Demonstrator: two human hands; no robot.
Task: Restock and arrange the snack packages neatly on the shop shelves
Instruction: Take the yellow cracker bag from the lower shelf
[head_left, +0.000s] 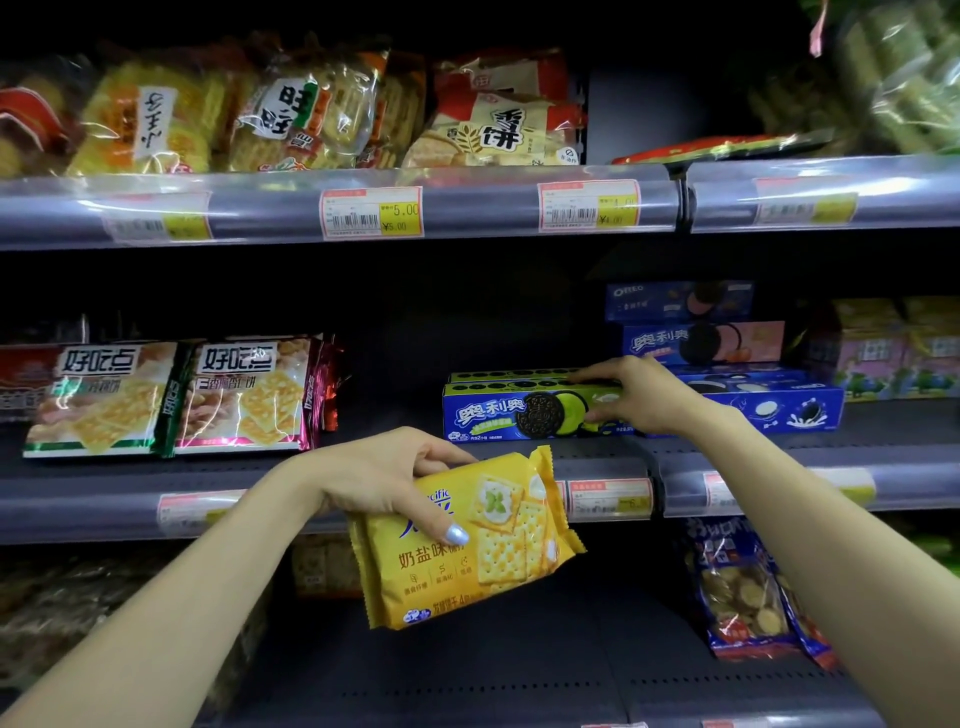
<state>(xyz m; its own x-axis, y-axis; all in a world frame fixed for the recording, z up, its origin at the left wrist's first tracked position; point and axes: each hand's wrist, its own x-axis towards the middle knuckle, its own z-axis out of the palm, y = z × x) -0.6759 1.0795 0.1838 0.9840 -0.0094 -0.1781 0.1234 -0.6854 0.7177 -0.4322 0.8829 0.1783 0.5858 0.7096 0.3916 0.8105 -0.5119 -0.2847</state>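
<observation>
My left hand (395, 478) grips a yellow cracker pack (483, 551) by its upper left part, thumb across the front, and holds it tilted in front of the middle shelf's rail. My right hand (631, 397) reaches onto the middle shelf (395, 457) and grips the right end of a blue and green Oreo box (514, 410), fingers over its top and thumb on its front. A second green-topped box (511, 375) lies just behind it.
Two cracker packs (171, 397) stand at the left of the middle shelf, with a gap between them and the Oreo box. More blue Oreo boxes (727, 364) are stacked at the right. Bagged rice crackers (311, 114) fill the top shelf. Blue biscuit bags (748, 597) stand on the lower shelf.
</observation>
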